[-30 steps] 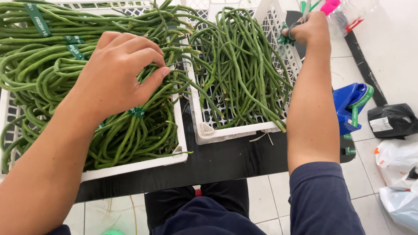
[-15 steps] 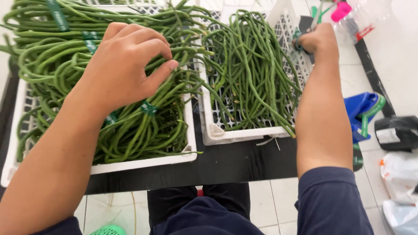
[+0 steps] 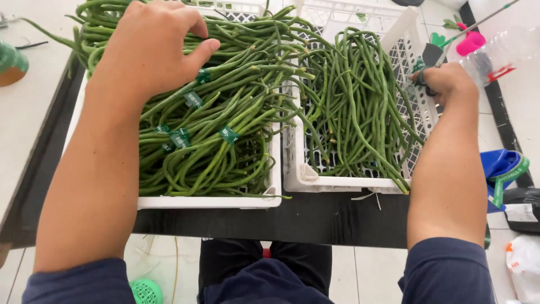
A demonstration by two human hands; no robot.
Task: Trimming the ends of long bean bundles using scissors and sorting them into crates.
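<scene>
Head view: left hand (image 3: 149,48) on long beans (image 3: 225,129); lengthwise diagonal.

Small green band labels (image 3: 229,134) wrap the bean bundles; a white-labelled black package (image 3: 522,211) lies far right.

Long green beans (image 3: 225,112), bundled with green tape bands, lie heaped in the left white plastic crate under my left hand (image 3: 149,48). My right hand (image 3: 447,81) grips a dark-handled tool (image 3: 432,56).
</scene>
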